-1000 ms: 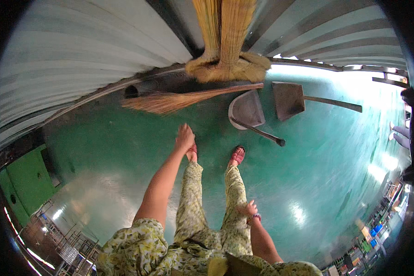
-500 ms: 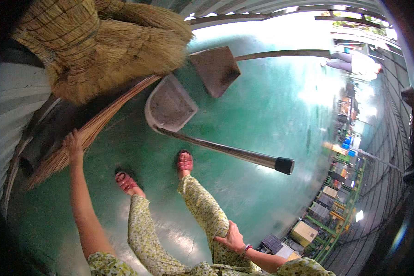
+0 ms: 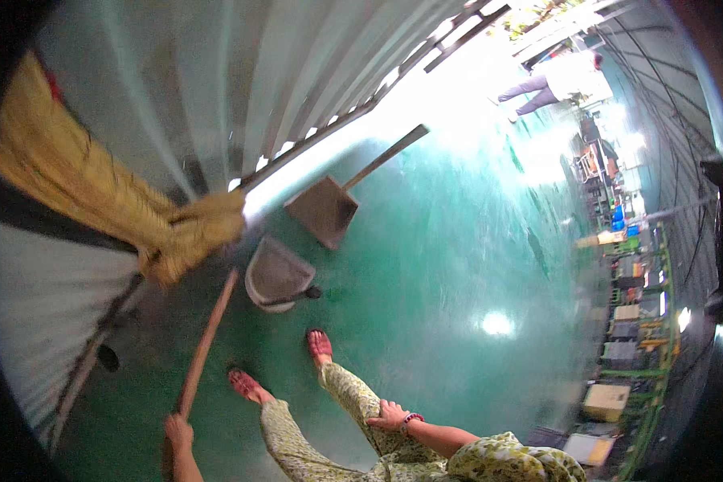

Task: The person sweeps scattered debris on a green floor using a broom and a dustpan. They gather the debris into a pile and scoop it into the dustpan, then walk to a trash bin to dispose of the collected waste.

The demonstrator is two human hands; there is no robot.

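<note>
My left hand [image 3: 179,434] is closed around a stick broom [image 3: 209,337], a long bundle of thin brown twigs slanting up and away from my fist. Its far end comes close to a grey scoop dustpan [image 3: 279,275], whose black-capped handle now appears foreshortened. Beyond that lies a brown square dustpan [image 3: 323,210] with a long wooden handle. Straw brooms [image 3: 96,173] lean in the corner at the far left, bristles down. On my right thigh my right hand [image 3: 390,415] lies with its fingers stretched out, holding nothing.
A corrugated metal wall [image 3: 241,80] runs along the left and far side. A dark round end of something [image 3: 108,358] shows by its foot. At the far right stands another person [image 3: 566,84]. Shelving [image 3: 655,377] with boxes lines the right side of the green floor [image 3: 442,265].
My left hand, earlier spread against the twigs, has closed on the stick broom, and both sit lower in view. The view has shifted, showing more wall. My right hand stays on my thigh.
</note>
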